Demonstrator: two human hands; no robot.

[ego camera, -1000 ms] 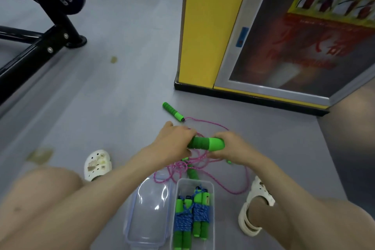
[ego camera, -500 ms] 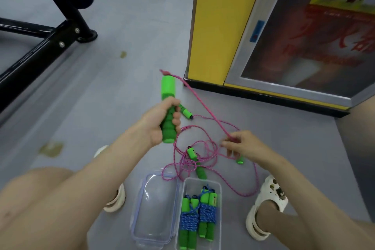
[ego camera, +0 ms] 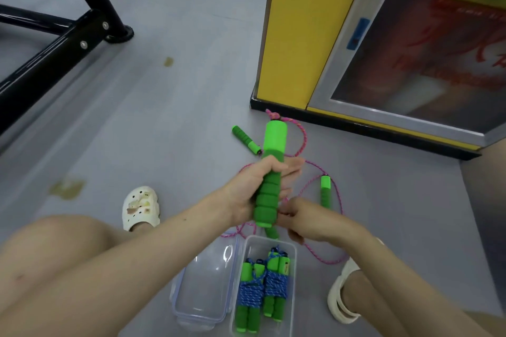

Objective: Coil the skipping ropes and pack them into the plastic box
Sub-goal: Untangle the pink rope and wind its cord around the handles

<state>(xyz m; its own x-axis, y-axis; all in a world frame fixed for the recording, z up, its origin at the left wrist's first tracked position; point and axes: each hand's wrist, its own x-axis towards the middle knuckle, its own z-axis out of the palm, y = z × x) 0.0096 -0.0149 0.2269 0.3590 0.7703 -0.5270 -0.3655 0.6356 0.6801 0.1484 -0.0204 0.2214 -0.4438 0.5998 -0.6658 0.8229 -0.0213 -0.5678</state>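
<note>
The left hand (ego camera: 252,189) is wrapped round a green foam handle (ego camera: 273,139), holding it nearly upright above the floor (ego camera: 169,128), with its top tilted a little to the right. A pink skipping rope (ego camera: 303,139) leaves the top of this handle, hangs down its right side and spreads in loose loops on the floor. The right hand (ego camera: 312,223), just beside the handle's lower end, has its fingers curled in and pinches the pink rope, which trails out below it.

Two more green handles lie on the floor, one (ego camera: 246,141) beyond the hands and one (ego camera: 325,191) to their right. The clear plastic box (ego camera: 257,247) stands open on the floor between the person's feet, with two coiled blue ropes (ego camera: 262,288) lying side by side inside. Its lid (ego camera: 205,290) lies touching the box's left side.
</note>
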